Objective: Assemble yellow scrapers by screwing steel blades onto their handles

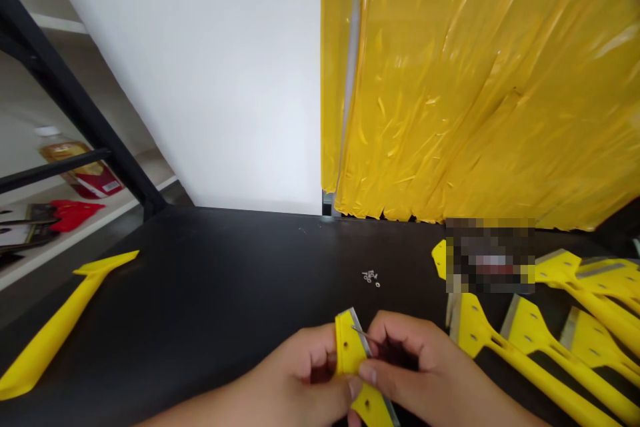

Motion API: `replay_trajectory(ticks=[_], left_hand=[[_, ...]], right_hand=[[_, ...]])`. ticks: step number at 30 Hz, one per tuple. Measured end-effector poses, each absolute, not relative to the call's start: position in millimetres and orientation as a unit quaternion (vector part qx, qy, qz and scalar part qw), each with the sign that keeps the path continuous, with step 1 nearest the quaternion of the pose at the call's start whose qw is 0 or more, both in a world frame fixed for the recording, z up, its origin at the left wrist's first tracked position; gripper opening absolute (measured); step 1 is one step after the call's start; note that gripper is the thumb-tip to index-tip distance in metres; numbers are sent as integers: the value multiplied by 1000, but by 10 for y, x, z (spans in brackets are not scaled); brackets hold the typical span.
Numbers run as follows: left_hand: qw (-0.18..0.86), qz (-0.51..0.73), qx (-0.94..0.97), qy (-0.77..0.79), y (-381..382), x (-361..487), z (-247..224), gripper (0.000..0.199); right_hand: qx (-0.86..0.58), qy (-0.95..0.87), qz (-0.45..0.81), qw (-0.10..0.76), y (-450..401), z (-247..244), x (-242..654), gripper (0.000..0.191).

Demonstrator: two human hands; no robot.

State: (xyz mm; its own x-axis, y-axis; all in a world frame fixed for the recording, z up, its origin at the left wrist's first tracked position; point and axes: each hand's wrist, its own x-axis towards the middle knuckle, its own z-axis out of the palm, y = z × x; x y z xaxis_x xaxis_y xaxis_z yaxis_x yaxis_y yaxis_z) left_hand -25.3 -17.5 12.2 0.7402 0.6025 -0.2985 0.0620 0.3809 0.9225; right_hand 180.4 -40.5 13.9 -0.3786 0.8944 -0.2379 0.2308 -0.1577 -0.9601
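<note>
Through the head view we look down at our own left hand point(300, 373) and right hand point(405, 363), low in the frame and close together over a black tabletop point(215, 267). Between them sits a yellow scraper point(347, 353), tilted, with small round holes in its flat plastic head and a metal blade point(362, 332) along one edge. The fingers point(320, 340) of the left hand are closed around the scraper, while those of the right are curled in against it, pinching a thin metal pin point(361, 331) that lies across the head near the blade. Just ahead of our hands, a small scatter of tiny metal screws point(371, 278) lies on the tabletop. To the right is a group of other yellow scrapers point(555, 347), overlapping one another, and part of that area is hidden by a blurred patch point(490, 255). To the left lies a single long yellow scraper handle point(65, 327) — no blade on it that we can see. Beyond the tabletop hangs a yellow plastic curtain point(475, 80) beside a white wall point(200, 67), and at far left a black metal frame point(65, 87) stands before a shelf point(65, 240) holding a red-and-tan package point(83, 170) and a red object point(75, 213).
</note>
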Motion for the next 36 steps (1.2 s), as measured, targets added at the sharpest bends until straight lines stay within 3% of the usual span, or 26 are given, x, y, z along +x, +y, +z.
replay_trajectory(ticks=[10, 13, 16, 20, 24, 29, 32, 34, 36], left_hand=[[732, 163, 525, 401, -87, -342, 199, 22], [673, 151, 570, 446, -112, -361, 263, 20], [553, 173, 683, 444, -179, -361, 453, 18], [299, 188, 852, 387, -308, -315, 667, 17], [65, 57, 926, 366, -380, -204, 595, 19], [-132, -30, 933, 332, -353, -77, 476, 39], [-104, -5, 931, 351, -302, -95, 544, 35], [10, 68, 925, 375, -248, -149, 600, 21], [189, 186, 869, 417, -180, -208, 616, 5]], right_hand=[[-543, -609, 471, 337, -406, 244, 2029, 43], [-531, -611, 482, 335, -431, 266, 2011, 45], [-504, -590, 537, 330, -480, 329, 1965, 45], [-438, -576, 608, 325, -547, 416, 1930, 55], [-436, -540, 631, 347, -572, 411, 1905, 65], [-479, -480, 637, 367, -542, 313, 1860, 55], [-491, -433, 655, 378, -501, 260, 1845, 47], [-490, -412, 653, 406, -465, 246, 1851, 45], [-483, -405, 643, 434, -426, 254, 1868, 45]])
